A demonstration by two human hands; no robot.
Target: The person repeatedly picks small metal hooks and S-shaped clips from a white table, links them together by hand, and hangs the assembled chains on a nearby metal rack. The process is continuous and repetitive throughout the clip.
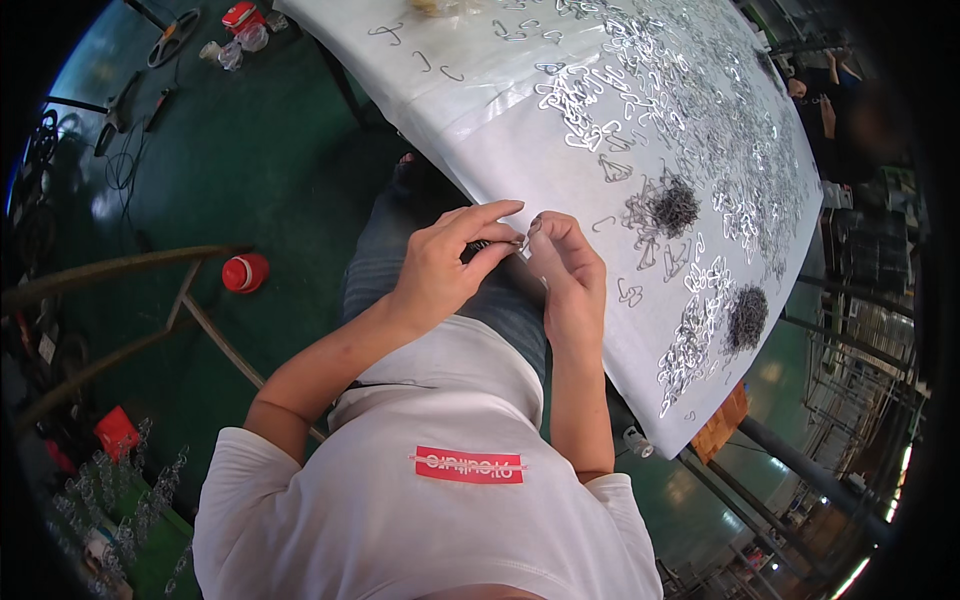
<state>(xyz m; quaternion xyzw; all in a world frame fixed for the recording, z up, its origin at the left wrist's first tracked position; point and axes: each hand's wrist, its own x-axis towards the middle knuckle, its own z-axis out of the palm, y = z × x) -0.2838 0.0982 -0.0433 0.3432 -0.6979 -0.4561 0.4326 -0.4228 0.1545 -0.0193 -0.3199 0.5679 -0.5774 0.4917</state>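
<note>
My left hand (438,268) is closed, with a cluster of small dark parts (480,246) between its curled fingers and thumb; its index finger sticks out. Facing it, my right hand (572,285) pinches at a small shiny metal piece (524,249) where the two hands' fingertips meet. The piece's exact shape is mostly hidden by the fingers. Both hands are held over my lap, right at the near edge of the white-covered table (530,170). Closest to my right hand on that cover lie loose bent-wire hooks (603,224).
Shiny wire hooks (575,105) spread widely across the table, with dark heaps of small parts (675,207) (747,318) among them. A red round container (245,272) stands on the green floor by a curved bar (130,262). Another person (835,100) is at the table's far right.
</note>
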